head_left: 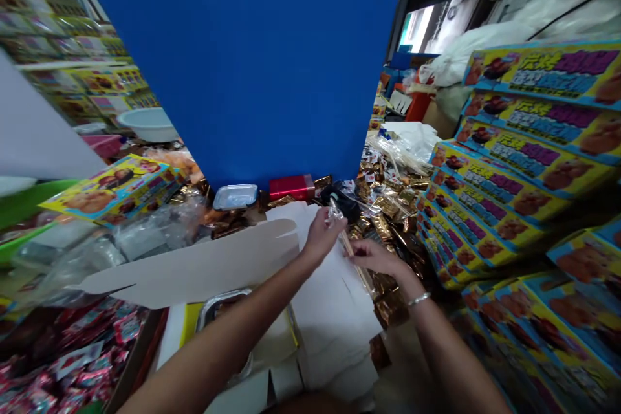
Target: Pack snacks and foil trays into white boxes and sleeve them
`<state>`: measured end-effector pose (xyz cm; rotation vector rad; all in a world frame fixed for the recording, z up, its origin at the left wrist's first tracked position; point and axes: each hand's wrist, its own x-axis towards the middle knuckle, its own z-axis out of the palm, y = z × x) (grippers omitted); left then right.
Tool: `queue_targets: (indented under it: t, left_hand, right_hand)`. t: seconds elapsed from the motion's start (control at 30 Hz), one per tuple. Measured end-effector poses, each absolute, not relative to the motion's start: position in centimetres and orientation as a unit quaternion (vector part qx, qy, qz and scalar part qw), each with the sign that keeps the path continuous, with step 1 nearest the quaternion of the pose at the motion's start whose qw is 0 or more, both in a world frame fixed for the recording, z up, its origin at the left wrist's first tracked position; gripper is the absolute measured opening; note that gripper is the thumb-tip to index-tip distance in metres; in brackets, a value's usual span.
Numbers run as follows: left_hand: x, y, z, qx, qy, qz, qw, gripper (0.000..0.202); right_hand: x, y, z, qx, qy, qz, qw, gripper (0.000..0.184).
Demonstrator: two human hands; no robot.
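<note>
Over the white sheet (334, 310), both my hands are on a slim bundle of pale wooden sticks (347, 243) with clear wrap at its upper end. My left hand (324, 233) is closed round the upper part. Lower down, my right hand (372, 255) pinches it between thumb and fingers. Behind them lie a black bag (345, 202) and a shiny red box (292, 187). To the left, an opened carton with a white flap (208, 259) contains a clear-lidded tray (220, 304), partly hidden by my left forearm.
Stacked yellow-and-blue printed boxes (514, 168) rise on the right. Gold-wrapped packets (388, 207) spread beside my right hand. A tall blue panel (272, 71) stands in front. Pink-wrapped packets (82, 362) fill a carton at lower left; a foil tray (235, 196) lies beyond.
</note>
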<state>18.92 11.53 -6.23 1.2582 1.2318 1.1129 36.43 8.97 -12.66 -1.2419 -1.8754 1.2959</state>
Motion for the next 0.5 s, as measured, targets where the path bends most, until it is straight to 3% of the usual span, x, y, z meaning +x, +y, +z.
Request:
queue_targets:
  t: [0.07,0.2,0.33,0.37,0.43,0.5]
  left_hand:
    - [19.3,13.5,-5.8,0.514,0.499,0.486,0.501,0.015]
    - [18.9,14.1,-4.4,0.511,0.446,0.51,0.529,0.018]
    - [19.3,13.4,-3.9,0.525,0.385,0.527,0.546,0.023]
    - [19.6,13.3,-3.9,0.53,0.373,0.535,0.542,0.024]
    - [19.8,12.9,-3.7,0.535,0.355,0.566,0.518,0.024]
    - [19.3,12.2,-2.8,0.529,0.347,0.611,0.476,0.021]
  right_hand:
    - [36.7,9.0,-12.6,-0.471,-0.705,0.462,0.259,0.024]
    - [38.1,8.7,-12.2,-0.54,-0.706,0.386,0.247,0.016]
    - [37.4,8.7,-10.1,-0.543,-0.715,0.272,0.346,0.061]
    - [36.8,9.0,-9.5,-0.525,-0.723,0.242,0.379,0.064]
    - [35.7,10.2,-8.8,-0.513,-0.746,0.173,0.387,0.048]
    - [35.3,11.6,-8.9,-0.544,-0.763,0.117,0.328,0.028]
